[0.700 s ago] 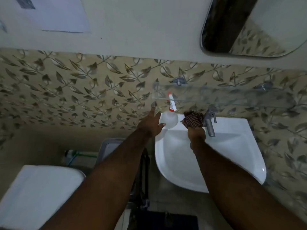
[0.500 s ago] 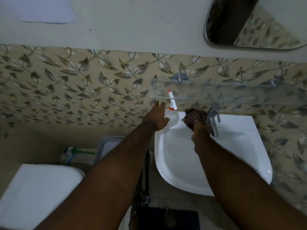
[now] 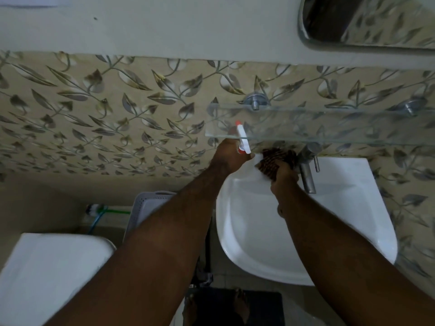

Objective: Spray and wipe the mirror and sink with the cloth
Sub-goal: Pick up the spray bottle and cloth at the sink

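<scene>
A white corner sink [image 3: 259, 231] hangs on the wall at the right. On its back left rim stands a clear spray bottle [image 3: 251, 171] with a white and red trigger head [image 3: 242, 140]. My left hand [image 3: 229, 156] is wrapped around the bottle's neck, just under the glass shelf. My right hand [image 3: 283, 175] is closed on a dark checked cloth [image 3: 274, 160] bunched on the rim beside the metal tap [image 3: 307, 170]. The mirror [image 3: 367, 22] shows at the top right.
A glass shelf [image 3: 329, 123] on metal pegs juts out just above the tap and bottle. A white toilet cistern [image 3: 51, 274] sits at lower left, a grey perforated basket [image 3: 143, 208] between it and the sink. My bare feet stand on a dark mat [image 3: 235, 309].
My left hand has gone from flat and open beside the bottle to closed around its neck. My right hand has stayed closed on the cloth by the tap.
</scene>
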